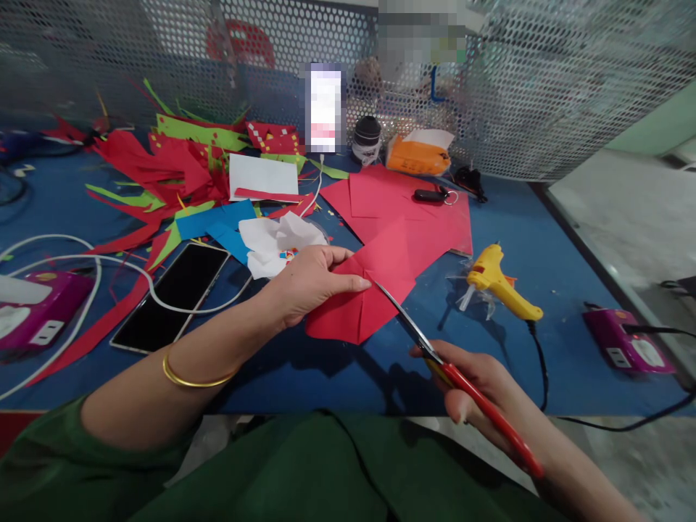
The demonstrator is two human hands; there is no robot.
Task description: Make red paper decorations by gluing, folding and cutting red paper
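Observation:
A folded piece of red paper (380, 308) is pinched between the thumb and fingers of my left hand (318, 279), above the blue table. My right hand (478, 384) is wrapped round a pair of scissors (416, 333) with a red handle. The scissor blades point up and left, and their tip meets the red paper close to my left thumb. Behind the held piece lie larger red sheets (440, 225), with a black key fob (429, 196) on top. Just beyond my left hand sits crumpled white tissue (280, 235).
A yellow glue gun (503, 283) and a purple power strip (628, 341) are to the right. On the left are a dark phone (171, 297), a white cable (190, 310), another purple strip (59, 304) and red and green scraps (157, 163). A perforated metal panel (516, 94) stands behind.

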